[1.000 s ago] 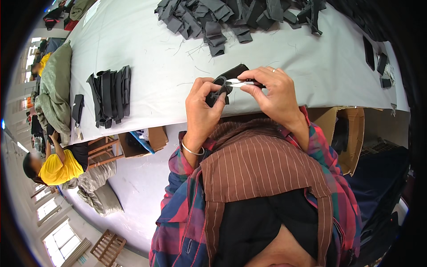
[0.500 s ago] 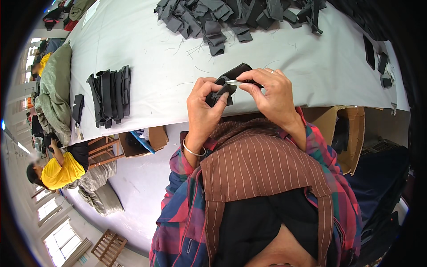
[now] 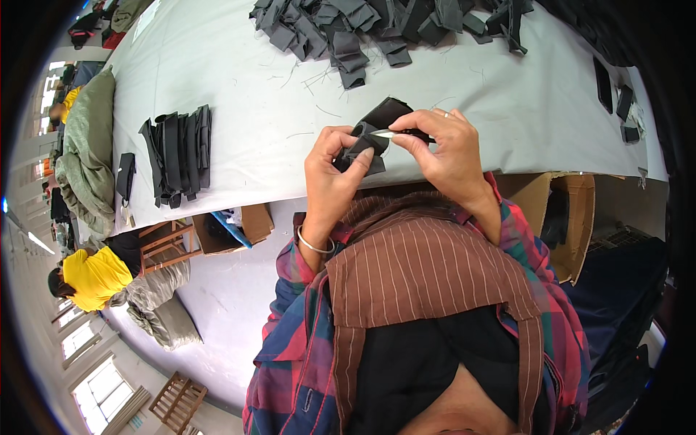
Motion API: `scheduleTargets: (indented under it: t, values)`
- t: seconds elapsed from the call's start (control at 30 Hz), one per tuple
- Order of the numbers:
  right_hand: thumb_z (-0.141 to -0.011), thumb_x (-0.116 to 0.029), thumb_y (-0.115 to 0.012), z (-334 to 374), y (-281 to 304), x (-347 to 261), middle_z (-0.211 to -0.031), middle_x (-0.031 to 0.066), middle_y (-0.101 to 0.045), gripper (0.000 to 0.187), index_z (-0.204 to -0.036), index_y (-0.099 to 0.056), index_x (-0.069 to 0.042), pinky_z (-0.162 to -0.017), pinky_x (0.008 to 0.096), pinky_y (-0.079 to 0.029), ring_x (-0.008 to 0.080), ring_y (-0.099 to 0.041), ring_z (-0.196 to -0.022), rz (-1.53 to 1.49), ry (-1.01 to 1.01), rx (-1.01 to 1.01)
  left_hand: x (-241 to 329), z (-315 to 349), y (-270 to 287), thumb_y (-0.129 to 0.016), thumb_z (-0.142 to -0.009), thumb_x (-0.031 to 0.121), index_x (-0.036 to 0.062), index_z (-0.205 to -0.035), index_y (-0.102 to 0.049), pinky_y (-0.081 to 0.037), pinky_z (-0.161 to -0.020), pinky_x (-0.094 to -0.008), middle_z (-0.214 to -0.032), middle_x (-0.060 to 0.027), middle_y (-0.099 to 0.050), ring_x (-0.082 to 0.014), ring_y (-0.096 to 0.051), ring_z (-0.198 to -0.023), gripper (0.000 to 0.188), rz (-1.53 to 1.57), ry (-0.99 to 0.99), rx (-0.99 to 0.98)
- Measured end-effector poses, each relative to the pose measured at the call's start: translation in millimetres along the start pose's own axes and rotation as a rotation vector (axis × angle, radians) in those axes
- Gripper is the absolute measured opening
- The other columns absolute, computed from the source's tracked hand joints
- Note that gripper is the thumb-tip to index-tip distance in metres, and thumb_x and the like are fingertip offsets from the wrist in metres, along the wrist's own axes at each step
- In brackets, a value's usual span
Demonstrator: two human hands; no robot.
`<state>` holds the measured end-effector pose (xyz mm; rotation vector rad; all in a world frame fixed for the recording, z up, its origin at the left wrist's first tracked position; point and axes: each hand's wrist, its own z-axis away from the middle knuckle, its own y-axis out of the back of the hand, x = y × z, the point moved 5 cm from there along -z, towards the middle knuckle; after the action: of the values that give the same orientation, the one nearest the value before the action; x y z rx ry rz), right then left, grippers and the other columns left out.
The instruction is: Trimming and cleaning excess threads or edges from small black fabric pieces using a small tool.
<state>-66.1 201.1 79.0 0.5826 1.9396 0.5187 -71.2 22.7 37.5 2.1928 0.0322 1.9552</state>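
Pinched between both hands, the small black fabric piece (image 3: 373, 130) sits at the table edge; left hand (image 3: 330, 170) clamps it, right hand (image 3: 442, 148) grips a slim metal blade (image 3: 384, 134) close to the left fingertips, which a slip could nick.

Bright, even daylight fills the scene, with windows (image 3: 101, 377) glowing at the near left. The pale grey bench (image 3: 239, 80) shows only soft shadows. Fisheye distortion bends straight edges; black vignette rings the frame. Centre is sharp.

Small metal tool (image 3: 384, 134), perhaps snips, mostly hidden behind fingers (image 3: 424, 134).
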Motion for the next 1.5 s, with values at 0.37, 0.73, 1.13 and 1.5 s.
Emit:
scheduleTargets:
  t: [0.37, 0.73, 1.13, 1.5]
  values:
    - [-0.079, -0.019, -0.070, 0, -3, -4, -0.072, 0.0014, -0.064, 0.011, -0.086, -0.065, -0.012, -0.062, 0.0331, -0.037, 0.0207, -0.057, -0.064, 0.001, 0.014, 0.004, 11, -2, -2, -0.069, -0.076, -0.001, -0.0008, -0.085, -0.060, -0.046, -0.068, -0.0235, -0.099, -0.0077, -0.058, -0.0118, -0.057, -0.080, 0.012, -0.037, -0.014, -0.059]
    - [-0.079, -0.018, -0.071, 2, -6, -4, -0.076, 0.0017, -0.063, 0.015, -0.092, -0.066, -0.011, -0.063, 0.0314, -0.037, 0.0178, -0.057, -0.065, 0.034, 0.038, -0.033, 35, -6, 3, -0.069, -0.062, -0.006, 0.0039, -0.075, -0.054, -0.042, -0.088, -0.0394, -0.118, -0.0135, -0.056, -0.0325, -0.049, -0.113, 0.023, -0.763, -0.443, 0.078]
    - [-0.080, -0.023, -0.070, 1, -16, 0, -0.076, 0.0038, -0.065, 0.017, -0.092, -0.065, -0.012, -0.063, 0.0347, -0.039, 0.0237, -0.060, -0.070, -0.072, -0.017, -0.046, 8, 7, 5, -0.066, -0.058, -0.014, 0.0036, -0.082, -0.047, -0.046, -0.063, -0.0338, -0.081, -0.0113, -0.051, -0.0275, -0.054, -0.073, 0.036, -0.461, -0.399, 0.314]
    - [-0.080, -0.022, -0.070, -1, -20, -2, -0.072, 0.0032, -0.062, 0.016, -0.090, -0.065, -0.012, -0.061, 0.0344, -0.038, 0.0224, -0.058, -0.067, -0.057, 0.024, -0.019, 8, 8, 2, -0.065, -0.060, -0.014, 0.0036, -0.081, -0.051, -0.045, -0.061, -0.0280, -0.081, -0.0099, -0.052, -0.0207, -0.054, -0.071, 0.031, -0.498, -0.440, 0.301]
